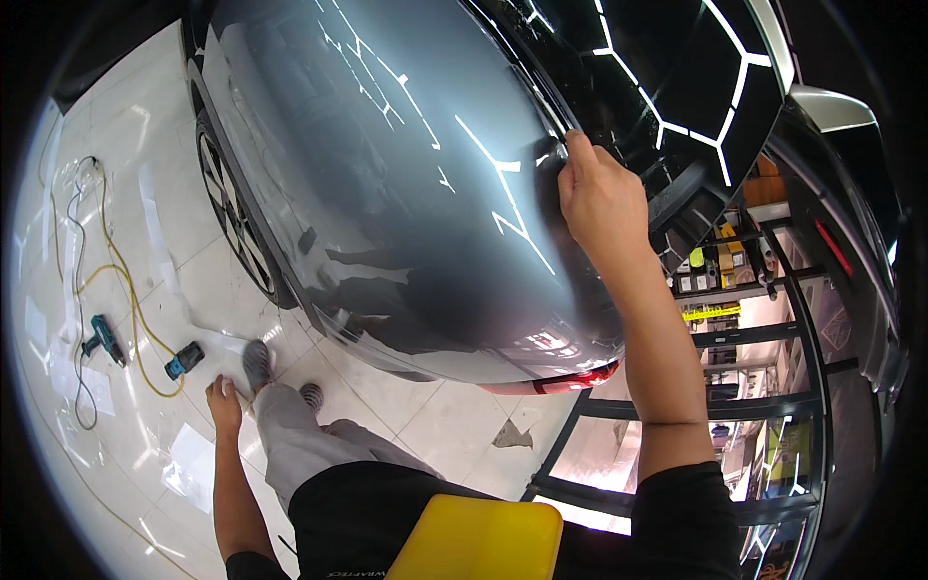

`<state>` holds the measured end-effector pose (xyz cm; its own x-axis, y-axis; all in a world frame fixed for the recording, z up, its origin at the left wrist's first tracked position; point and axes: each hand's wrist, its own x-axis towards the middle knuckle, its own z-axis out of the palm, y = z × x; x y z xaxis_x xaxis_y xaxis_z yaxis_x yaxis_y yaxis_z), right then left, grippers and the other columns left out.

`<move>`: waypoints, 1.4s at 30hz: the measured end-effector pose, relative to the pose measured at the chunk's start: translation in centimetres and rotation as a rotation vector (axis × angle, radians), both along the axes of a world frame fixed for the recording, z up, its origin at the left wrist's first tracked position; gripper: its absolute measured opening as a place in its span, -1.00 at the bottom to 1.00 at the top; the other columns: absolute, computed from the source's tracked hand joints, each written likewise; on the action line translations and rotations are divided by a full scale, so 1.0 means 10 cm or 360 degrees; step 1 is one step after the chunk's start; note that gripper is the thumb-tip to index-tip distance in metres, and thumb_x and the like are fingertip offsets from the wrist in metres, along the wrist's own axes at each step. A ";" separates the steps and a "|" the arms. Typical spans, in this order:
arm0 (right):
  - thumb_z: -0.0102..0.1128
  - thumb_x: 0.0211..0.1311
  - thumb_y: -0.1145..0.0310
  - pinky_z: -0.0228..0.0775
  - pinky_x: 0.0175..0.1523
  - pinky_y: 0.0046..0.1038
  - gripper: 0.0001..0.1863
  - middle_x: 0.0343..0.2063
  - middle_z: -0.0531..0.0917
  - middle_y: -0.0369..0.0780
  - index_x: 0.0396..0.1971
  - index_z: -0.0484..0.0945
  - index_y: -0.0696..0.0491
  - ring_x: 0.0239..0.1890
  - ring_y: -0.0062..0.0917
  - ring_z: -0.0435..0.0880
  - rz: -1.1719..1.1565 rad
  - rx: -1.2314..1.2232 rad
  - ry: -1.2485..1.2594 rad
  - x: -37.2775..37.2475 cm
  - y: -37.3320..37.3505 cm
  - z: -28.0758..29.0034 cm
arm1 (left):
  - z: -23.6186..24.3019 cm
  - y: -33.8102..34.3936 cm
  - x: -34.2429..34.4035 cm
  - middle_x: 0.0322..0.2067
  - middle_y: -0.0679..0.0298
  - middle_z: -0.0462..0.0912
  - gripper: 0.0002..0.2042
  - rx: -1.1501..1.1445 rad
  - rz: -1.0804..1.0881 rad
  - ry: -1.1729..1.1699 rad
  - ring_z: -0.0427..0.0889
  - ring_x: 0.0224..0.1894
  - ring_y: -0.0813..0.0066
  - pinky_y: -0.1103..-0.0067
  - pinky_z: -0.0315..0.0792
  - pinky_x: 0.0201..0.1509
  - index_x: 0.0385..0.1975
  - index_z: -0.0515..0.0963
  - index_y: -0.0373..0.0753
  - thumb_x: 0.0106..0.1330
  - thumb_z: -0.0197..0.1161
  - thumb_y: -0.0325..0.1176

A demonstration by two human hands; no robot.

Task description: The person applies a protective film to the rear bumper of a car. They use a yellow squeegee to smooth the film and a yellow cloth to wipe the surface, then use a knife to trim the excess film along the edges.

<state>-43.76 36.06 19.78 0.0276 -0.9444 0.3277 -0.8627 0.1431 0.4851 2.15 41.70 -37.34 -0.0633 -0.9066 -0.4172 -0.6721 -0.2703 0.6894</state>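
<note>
Grey car (338,184), glossy | right fingers (582,153) curled at window edge (535,85), left fingers (221,389) half-curled; holds unclear | tiled floor (454,447)

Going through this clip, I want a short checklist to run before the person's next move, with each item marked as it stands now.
1. Right hand at the edge of the grey car panel: ok, it is at the border with the dark glass.
2. Right hand's grip: cannot tell; fingers curled, fingertips partly hidden.
3. Left hand away from the panel: ok, it is low at the person's left side.
4. Left hand empty: cannot tell; its fingers are curled.
5. Floor free of loose cords: not ok; a yellow cord loops across it.
6. Teal power tool put down: ok, it lies on the floor.
</note>
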 end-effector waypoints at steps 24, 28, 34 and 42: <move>0.16 0.16 0.46 0.55 -0.45 -0.25 -0.65 -0.51 0.61 -0.13 -0.03 0.47 0.19 -0.53 -0.24 0.68 0.0297 -0.0073 0.0066 -0.02 -0.35 -0.03 | -0.68 1.29 0.15 -0.18 -0.31 0.61 -0.56 0.0355 0.0085 0.0034 0.63 -0.20 -0.20 0.16 0.48 -0.02 -0.01 0.59 -0.47 0.37 0.10 -0.16; 0.14 0.17 0.44 0.55 -0.45 -0.24 -0.67 -0.52 0.61 -0.11 -0.05 0.46 0.19 -0.53 -0.22 0.69 0.0345 -0.0103 0.0064 0.10 -0.90 -0.02 | -0.47 1.46 -0.06 -0.21 -0.35 0.63 -0.59 0.0293 0.0065 -0.0102 0.65 -0.08 -0.23 0.18 0.49 0.08 -0.11 0.63 -0.50 0.26 0.12 -0.24; 0.00 0.24 0.42 0.59 -0.40 -0.18 -0.74 -0.48 0.65 -0.05 -0.13 0.47 0.23 -0.49 -0.12 0.71 0.0380 -0.0101 0.0142 0.38 -2.31 -0.15 | -0.40 1.33 0.19 -0.21 -0.35 0.64 -0.56 0.0451 0.0154 -0.0089 0.65 -0.07 -0.23 0.18 0.51 0.07 -0.06 0.60 -0.53 0.22 0.13 -0.25; -0.05 0.27 0.43 0.60 -0.19 -0.10 -0.79 -0.39 0.71 0.03 -0.23 0.51 0.20 -0.31 -0.06 0.74 0.0275 -0.0018 0.0114 0.76 -3.62 -0.13 | -0.65 1.00 0.75 -0.21 -0.25 0.68 -0.59 0.0411 0.0223 -0.0234 0.68 -0.13 -0.15 0.22 0.54 0.01 -0.06 0.60 -0.50 0.16 0.16 -0.34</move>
